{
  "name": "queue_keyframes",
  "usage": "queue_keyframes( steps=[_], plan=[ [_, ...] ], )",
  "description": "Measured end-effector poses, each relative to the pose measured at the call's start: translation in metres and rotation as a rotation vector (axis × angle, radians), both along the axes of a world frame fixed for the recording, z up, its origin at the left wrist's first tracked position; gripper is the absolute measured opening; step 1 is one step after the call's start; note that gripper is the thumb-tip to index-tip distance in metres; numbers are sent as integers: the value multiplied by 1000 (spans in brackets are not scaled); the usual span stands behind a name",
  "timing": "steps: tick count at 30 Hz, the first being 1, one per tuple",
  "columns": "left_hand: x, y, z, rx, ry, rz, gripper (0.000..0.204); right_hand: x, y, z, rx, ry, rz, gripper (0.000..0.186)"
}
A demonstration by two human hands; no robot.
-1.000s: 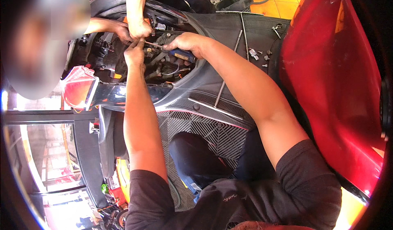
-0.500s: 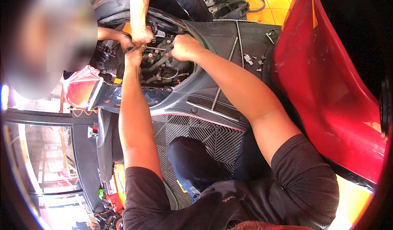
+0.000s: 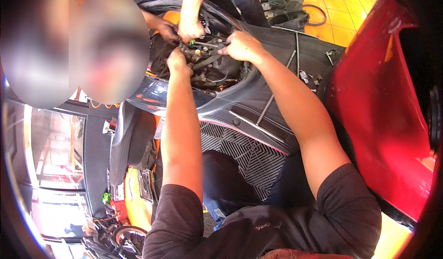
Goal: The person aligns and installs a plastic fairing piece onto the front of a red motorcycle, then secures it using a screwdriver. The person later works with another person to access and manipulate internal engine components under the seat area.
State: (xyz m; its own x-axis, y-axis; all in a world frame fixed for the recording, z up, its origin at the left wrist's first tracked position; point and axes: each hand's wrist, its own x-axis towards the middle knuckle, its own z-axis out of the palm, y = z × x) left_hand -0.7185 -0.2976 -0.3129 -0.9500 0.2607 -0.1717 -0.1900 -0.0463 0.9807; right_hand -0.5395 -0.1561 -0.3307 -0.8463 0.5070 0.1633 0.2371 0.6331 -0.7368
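My right hand (image 3: 242, 46) is closed round the dark grip of a tool with a thin metal shaft (image 3: 205, 44). The shaft points left over the open engine bay (image 3: 221, 67) of a dark scooter body; its kind is not clear. My left hand (image 3: 178, 63) reaches into the bay, fingers bent among hoses and metal parts; what they pinch is hidden. Close to the shaft's far end are a co-worker's closed hand (image 3: 191, 29) and other hand (image 3: 169, 32), the latter partly down among the parts.
T-handle wrenches (image 3: 265, 109) lie on the black ribbed panel, with small bolts and fittings (image 3: 310, 77) to their right. A red body panel (image 3: 374, 120) fills the right side. A black seat (image 3: 122, 141) stands at left. Loose parts (image 3: 286, 14) lie beyond.
The view has shifted, so the scene sits farther right and higher. My left hand has drawn slightly back from the co-worker's hands; my right hand keeps its grip on the tool.
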Motion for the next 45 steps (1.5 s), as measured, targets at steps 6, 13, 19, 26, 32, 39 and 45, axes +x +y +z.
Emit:
queue_keyframes(
  steps=[6, 13, 19, 26, 32, 39, 45],
  plan=[
    [4, -4, 9, 33, -146, -97, 26, 9, -3, 27, -3, -33, 53, 43],
    [2, -4, 7, 143, -262, -58, 24, 5, -1, 21, 14, -14, 65, 42],
    [23, 2, -8, 152, -53, 35, 18, 11, 0, 21, 80, 5, 45, 40],
    [20, -2, -13, -592, 934, 208, 34, 14, -4, 27, 71, 1, 73, 38],
    [-18, -6, 41, -1063, 832, -257, 49, 11, -3, 25, 167, 7, 82, 37],
    [-30, 2, 52, -987, 651, -445, 58, 16, -10, 41, 405, 4, 59, 23],
    [-40, -4, 62, -813, 521, -671, 61, 9, -3, 23, 325, 94, 37, 28]
  ],
)
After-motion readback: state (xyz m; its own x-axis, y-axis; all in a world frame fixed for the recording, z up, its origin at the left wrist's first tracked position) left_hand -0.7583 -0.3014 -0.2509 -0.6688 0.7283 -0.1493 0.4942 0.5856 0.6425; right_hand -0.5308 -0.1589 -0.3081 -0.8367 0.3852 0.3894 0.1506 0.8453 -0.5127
